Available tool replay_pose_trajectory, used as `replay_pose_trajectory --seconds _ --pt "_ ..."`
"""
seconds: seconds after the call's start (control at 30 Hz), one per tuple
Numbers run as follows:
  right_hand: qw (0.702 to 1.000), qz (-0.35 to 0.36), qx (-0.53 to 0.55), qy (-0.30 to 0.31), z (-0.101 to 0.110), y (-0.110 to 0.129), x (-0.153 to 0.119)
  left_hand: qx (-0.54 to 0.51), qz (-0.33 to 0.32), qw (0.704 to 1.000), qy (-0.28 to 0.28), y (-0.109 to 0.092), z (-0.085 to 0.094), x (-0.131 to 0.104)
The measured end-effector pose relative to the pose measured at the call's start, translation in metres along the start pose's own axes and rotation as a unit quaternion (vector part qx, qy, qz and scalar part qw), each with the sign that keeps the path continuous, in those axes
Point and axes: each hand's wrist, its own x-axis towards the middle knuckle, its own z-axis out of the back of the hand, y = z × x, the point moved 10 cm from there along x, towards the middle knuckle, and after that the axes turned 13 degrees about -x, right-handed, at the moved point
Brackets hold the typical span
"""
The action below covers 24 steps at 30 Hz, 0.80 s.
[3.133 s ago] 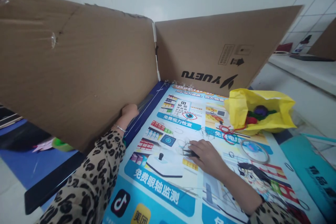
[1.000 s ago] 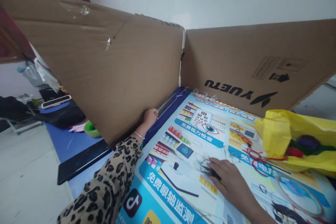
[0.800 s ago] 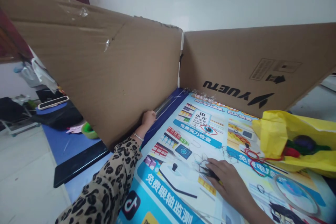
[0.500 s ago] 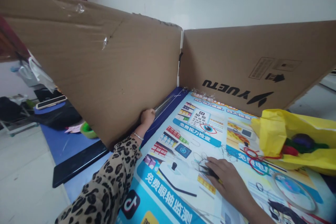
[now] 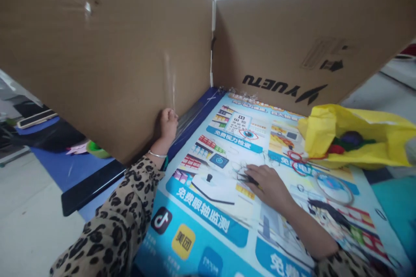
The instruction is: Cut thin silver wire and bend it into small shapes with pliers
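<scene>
the cardboard panel (image 5: 107,52) stands upright, its lower edge gripped by the curled left hand (image 5: 167,123). on the printed poster (image 5: 208,207) the right hand (image 5: 268,184) lies flat, fingertips pressing a black wire tangle (image 5: 243,175) just ahead of them.

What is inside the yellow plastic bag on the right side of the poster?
Through the opening of the yellow plastic bag, dark green, purple and red items show, too jumbled to identify. The rest of the inside is covered by the bag's yellow folds. Red loops lie on the poster just outside it.
</scene>
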Motion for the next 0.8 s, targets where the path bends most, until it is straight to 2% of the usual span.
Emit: replay_pose_trajectory --seconds 0.1,0.3,0.43,0.63,0.7,0.8 --pt "1.0 -0.01 -0.003 0.008 0.0 0.001 0.0 -0.106 0.012 0.994 -0.033 0.003 0.007 -0.004" --pt "1.0 -0.015 -0.002 0.003 0.003 0.002 0.0 -0.125 0.052 0.99 -0.039 0.021 0.004 -0.017" --pt "1.0 -0.017 0.02 -0.018 0.006 0.0 0.001 -0.154 0.067 0.985 -0.041 0.023 0.002 -0.022" --pt "0.994 -0.107 -0.012 -0.008 0.024 -0.026 0.0 -0.164 0.063 0.984 -0.021 0.009 -0.005 -0.027" --pt "0.987 -0.15 -0.055 0.013 0.028 -0.039 -0.005 -0.162 0.052 0.985 -0.011 0.003 -0.008 -0.03" --pt "0.97 -0.201 -0.113 0.072 0.021 -0.055 -0.015 -0.153 0.035 0.987 0.022 -0.006 -0.015 -0.036"
